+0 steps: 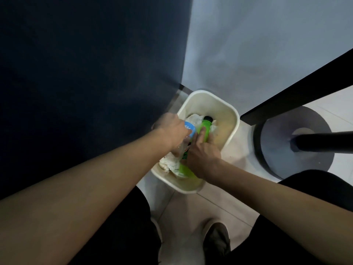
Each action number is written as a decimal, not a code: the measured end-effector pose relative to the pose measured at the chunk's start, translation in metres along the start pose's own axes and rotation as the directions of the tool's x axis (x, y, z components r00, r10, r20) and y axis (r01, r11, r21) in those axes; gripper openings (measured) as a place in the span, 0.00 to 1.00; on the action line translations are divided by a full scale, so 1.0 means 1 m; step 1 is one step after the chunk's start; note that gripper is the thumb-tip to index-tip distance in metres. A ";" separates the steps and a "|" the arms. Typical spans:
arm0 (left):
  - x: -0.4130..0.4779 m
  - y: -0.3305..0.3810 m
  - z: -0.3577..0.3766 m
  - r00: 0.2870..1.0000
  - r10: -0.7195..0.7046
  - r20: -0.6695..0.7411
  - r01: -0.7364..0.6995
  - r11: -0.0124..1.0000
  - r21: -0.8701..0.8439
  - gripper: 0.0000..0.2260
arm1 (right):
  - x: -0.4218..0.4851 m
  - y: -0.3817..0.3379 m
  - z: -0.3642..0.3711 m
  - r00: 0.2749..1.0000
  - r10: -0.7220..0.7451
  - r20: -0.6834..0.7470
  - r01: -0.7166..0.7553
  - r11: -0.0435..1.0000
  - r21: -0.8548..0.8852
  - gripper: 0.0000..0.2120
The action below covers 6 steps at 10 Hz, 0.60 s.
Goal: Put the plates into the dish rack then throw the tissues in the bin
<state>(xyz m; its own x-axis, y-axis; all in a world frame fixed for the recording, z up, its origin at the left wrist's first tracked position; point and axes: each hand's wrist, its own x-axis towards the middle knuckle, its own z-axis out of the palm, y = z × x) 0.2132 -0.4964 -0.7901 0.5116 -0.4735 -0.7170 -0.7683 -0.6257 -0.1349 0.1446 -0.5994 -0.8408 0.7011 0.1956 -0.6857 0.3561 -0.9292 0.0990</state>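
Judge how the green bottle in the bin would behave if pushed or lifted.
The green bottle is round-sided and lies slanted on crumpled tissues, so it would probably roll or slide. Its smooth plastic may be slippery. Its black cap is on, so it likely stays stiff.

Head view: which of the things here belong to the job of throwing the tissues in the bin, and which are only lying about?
Belong to the job:
- bin
- tissues, already inside the bin
- left hand and right hand, both down in the bin

Only lying about:
- green bottle, in the bin
- clear bottle with a blue label, in the bin
- round table base, beside the bin
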 end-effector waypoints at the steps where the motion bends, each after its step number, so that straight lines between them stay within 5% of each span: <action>1: 0.004 0.003 0.008 0.997 -0.024 -0.069 0.026 0.999 0.034 0.27 | 0.009 -0.004 0.001 0.997 0.043 0.057 -0.046 0.998 0.048 0.35; 4: -0.036 0.002 0.000 0.995 -0.090 -0.051 0.070 0.949 -0.306 0.42 | -0.053 0.025 -0.052 0.996 0.078 0.034 -0.083 0.981 0.174 0.40; 6: -0.098 -0.002 -0.036 0.998 -0.054 -0.028 0.037 0.908 -0.417 0.38 | -0.121 0.041 -0.083 0.994 0.110 0.005 -0.105 0.938 0.329 0.35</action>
